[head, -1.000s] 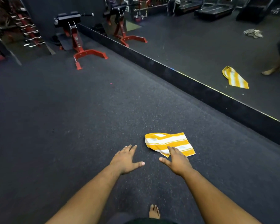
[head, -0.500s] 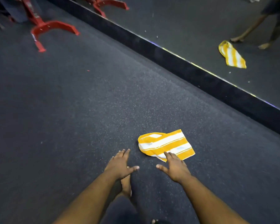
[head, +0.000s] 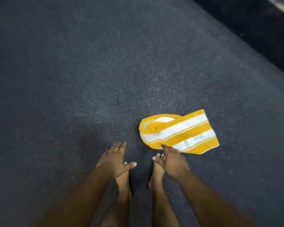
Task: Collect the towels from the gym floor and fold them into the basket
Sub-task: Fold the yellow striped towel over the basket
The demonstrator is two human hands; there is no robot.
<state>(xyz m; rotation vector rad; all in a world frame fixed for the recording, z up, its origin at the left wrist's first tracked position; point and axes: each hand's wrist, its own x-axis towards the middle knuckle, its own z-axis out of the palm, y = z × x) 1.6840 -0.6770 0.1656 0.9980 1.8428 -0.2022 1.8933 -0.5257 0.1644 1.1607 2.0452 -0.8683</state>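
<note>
A crumpled rectangular cloth towel with broad yellow and white stripes (head: pixel 179 132) lies flat on the dark speckled rubber gym floor (head: pixel 72 79), right of the frame's centre. Its left end is folded over on itself, forming a loose loop with a white inner face showing; its right end lies spread with a straight hem.

The person's left hand (head: pixel 115 159) reaches forward and down, palm facing the floor, fingers straight and held close together, thumb spread out to the right. It holds nothing and is well clear of the towel, to the towel's lower left.

The person's right hand (head: pixel 170 159) is likewise extended palm down, fingers straight and together, thumb pointing left. Its fingertips (head: pixel 164 146) overlap the towel's near edge at the lower left corner in the view; whether they actually touch the cloth or hover above it cannot be told. The fingers are not curled round the fabric.

Both forearms enter from the bottom of the frame. Two bare feet stand on the floor beneath the hands: the left foot (head: pixel 123 182) partly hidden under the left hand, the right foot (head: pixel 157 171) with toes visible just left of the right hand.

A black raised border strip (head: pixel 252 30) runs diagonally across the upper right corner. The frame is slightly motion-blurred toward the edges
</note>
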